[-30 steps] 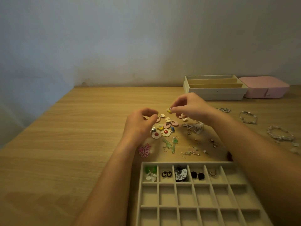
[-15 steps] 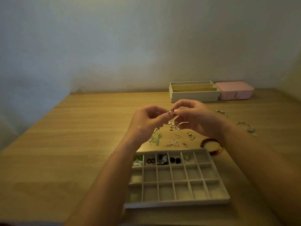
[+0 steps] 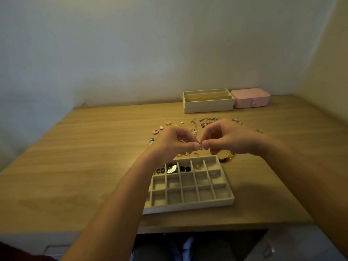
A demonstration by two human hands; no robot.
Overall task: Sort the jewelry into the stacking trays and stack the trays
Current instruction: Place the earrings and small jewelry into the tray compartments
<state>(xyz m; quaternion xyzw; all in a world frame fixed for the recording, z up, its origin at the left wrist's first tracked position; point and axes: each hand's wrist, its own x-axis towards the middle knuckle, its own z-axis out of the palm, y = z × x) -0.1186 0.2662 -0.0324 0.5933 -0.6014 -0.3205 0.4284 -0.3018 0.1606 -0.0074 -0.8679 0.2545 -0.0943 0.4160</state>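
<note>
At the centre of the frame a small metal piece (image 3: 200,146), possibly a ring, was pinched between the fingertips of the left hand (image 3: 173,144) and the right hand (image 3: 229,140), above the compartment tray (image 3: 188,206) on the counter (image 3: 84,157). Beyond them loose jewelry (image 3: 207,121) was scattered.

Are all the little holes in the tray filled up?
No, only the far row of the tray holds jewelry; the nearer rows are bare.

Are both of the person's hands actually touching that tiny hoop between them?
Touching. The head view shows the left hand and the right hand each pinching the small hoop from opposite sides, fingertips against it with no gap, above the compartment tray.
</note>
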